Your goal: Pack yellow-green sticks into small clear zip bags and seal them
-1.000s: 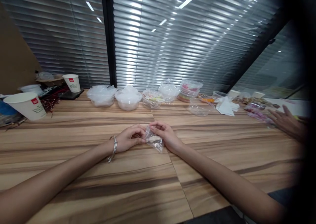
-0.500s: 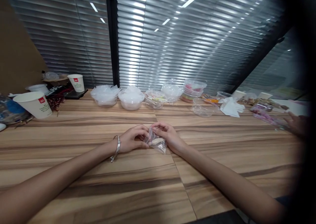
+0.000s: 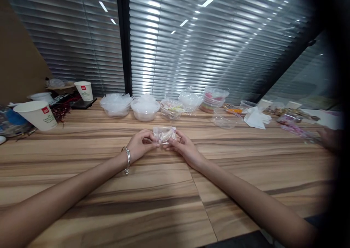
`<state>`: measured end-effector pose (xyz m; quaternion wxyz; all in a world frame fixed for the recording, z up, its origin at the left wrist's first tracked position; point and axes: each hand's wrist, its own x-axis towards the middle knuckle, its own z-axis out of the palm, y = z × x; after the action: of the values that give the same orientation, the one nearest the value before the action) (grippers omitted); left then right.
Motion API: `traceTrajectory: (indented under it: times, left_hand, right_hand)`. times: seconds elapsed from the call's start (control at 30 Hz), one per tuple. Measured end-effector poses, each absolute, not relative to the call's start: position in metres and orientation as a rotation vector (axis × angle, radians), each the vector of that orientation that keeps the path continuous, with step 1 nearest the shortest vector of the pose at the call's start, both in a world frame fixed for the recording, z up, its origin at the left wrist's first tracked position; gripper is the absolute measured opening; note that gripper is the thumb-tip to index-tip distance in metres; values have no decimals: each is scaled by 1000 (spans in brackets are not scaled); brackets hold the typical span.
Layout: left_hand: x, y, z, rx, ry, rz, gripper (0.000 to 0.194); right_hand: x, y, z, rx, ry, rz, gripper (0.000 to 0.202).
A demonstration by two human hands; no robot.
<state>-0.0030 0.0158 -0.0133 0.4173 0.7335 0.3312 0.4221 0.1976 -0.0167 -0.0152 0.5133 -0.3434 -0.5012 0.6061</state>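
Note:
A small clear plastic bag [image 3: 164, 135] with a pale piece inside is held just above or on the wooden table [image 3: 153, 197], near the middle of the view. My left hand [image 3: 142, 144], with a silver bracelet at the wrist, pinches the bag's left end between thumb and fingers. On the other side, my right hand [image 3: 184, 147] grips its right end. Beyond the bag stand a round tub [image 3: 145, 109] with white wrap and a clear bowl [image 3: 172, 109] with colourful contents.
Paper cups [image 3: 37, 115] stand at the left beside a dark phone-like slab [image 3: 83, 104]. Another tub [image 3: 116, 105], stacked containers [image 3: 214, 97], a clear lid [image 3: 224, 119] and white tissue [image 3: 257, 117] line the back. At the right edge another person's hand [image 3: 329, 138] shows, blurred.
Both my hands have moved slightly away from me with the bag. It was crumpled and hanging toward me; now it is spread out flatter between my fingers.

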Motion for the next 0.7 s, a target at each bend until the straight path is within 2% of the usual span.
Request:
traceTrajectory:
  times: [0.13, 0.4, 0.7]
  left_hand:
    - [0, 9, -5, 1930, 751, 937, 15]
    - [-1, 7, 1, 2074, 731, 868, 11]
    - [-1, 6, 0, 2100, 838, 943, 12]
  right_hand:
    - [196, -18, -14, -863, -1282, 1407, 27]
    - [198, -19, -12, -898, -1296, 1455, 32]
    - [197, -17, -20, -946, -1222, 1303, 29]
